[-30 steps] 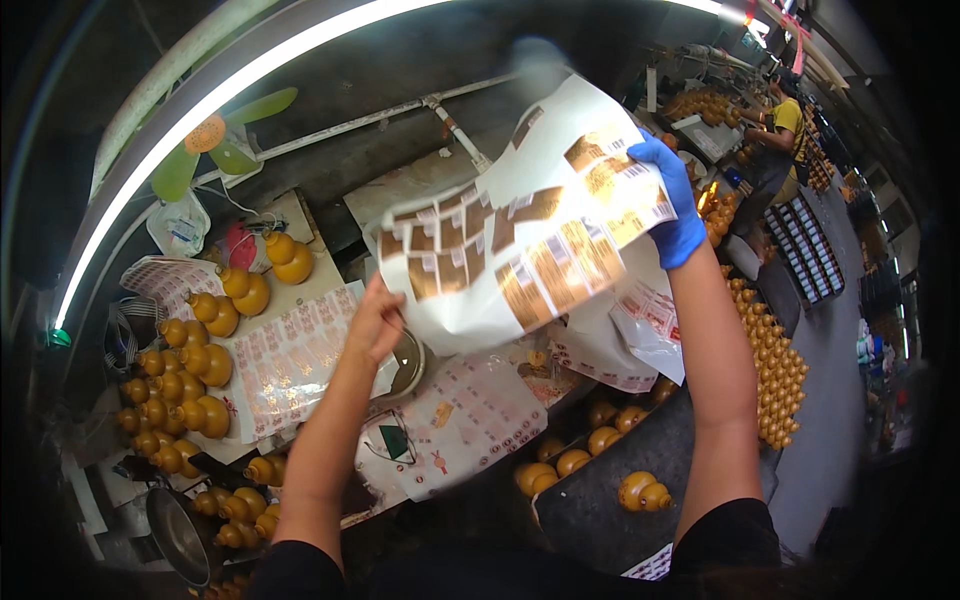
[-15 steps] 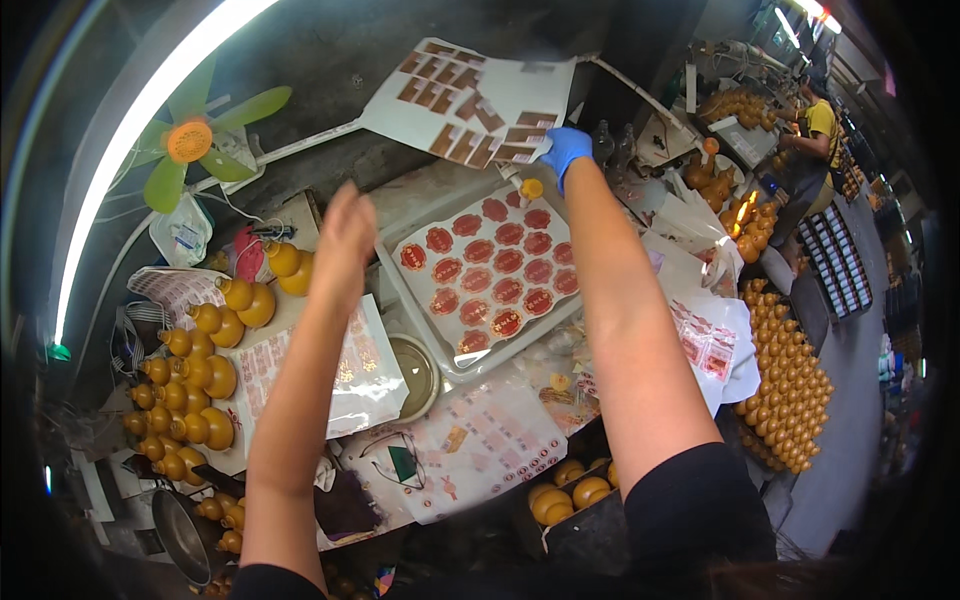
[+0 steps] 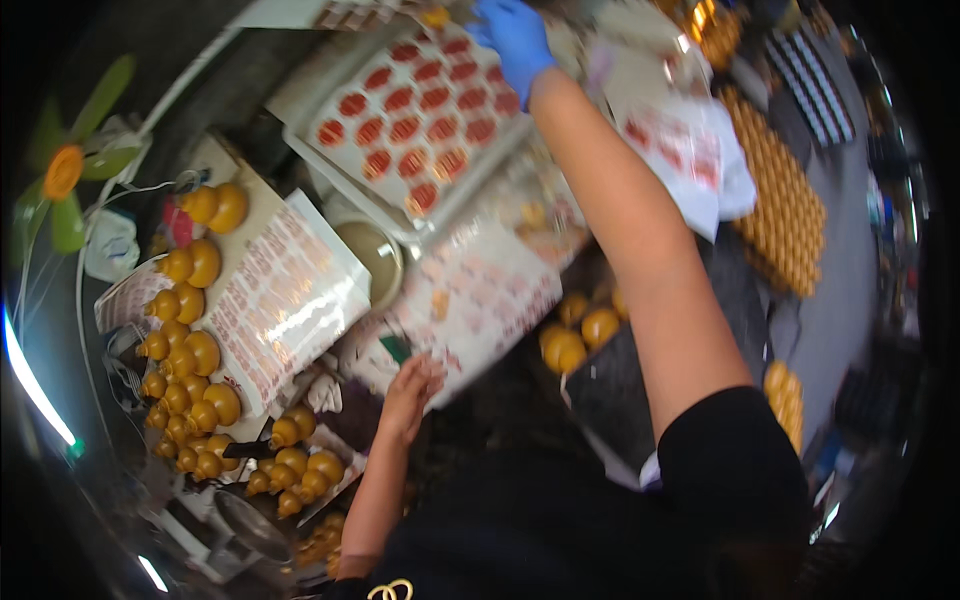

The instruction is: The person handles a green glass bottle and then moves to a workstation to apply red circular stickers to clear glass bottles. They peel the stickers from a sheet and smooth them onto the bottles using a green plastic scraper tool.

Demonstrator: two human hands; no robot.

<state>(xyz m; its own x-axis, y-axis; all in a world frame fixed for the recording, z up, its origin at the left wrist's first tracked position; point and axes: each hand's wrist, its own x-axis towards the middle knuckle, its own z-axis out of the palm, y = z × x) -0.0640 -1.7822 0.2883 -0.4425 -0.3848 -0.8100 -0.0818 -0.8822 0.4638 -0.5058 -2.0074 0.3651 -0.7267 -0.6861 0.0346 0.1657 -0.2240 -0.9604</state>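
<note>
The bench (image 3: 233, 168) runs slantwise, its near edge climbing from lower left to upper right in the head view, and it carries nearly everything about the hands. Toward its far edge, left of the right forearm, sits a pale, shallow tray (image 3: 350, 190); inside lies a white sheet of red oval labels (image 3: 410, 125). The upper border of the view hides the tray's far end, so I cannot tell its long axis, but its left rim slopes down toward the near edge of the bench. Beyond that end, part of another sheet shows, printed with brown blocks (image 3: 355, 14) and cut off by the border.

The sheet of red ovals lies left of and below the right hand (image 3: 512, 42), which is much the nearer of the two. That arm is stretched far out, the blue-gloved hand over the tray's right side with fingers pointing up and left. Whether they pinch the brown-block sheet or anything else, I cannot tell.

The left hand (image 3: 412, 395) is low, by the bench's near edge and well apart from the tray, its arm bent in close to the body. Its fingers are loose and a little parted, with nothing visible between them; blur hides whether they touch the bench. Just beyond the fingertips lies a small dark green piece (image 3: 395, 347).
</note>
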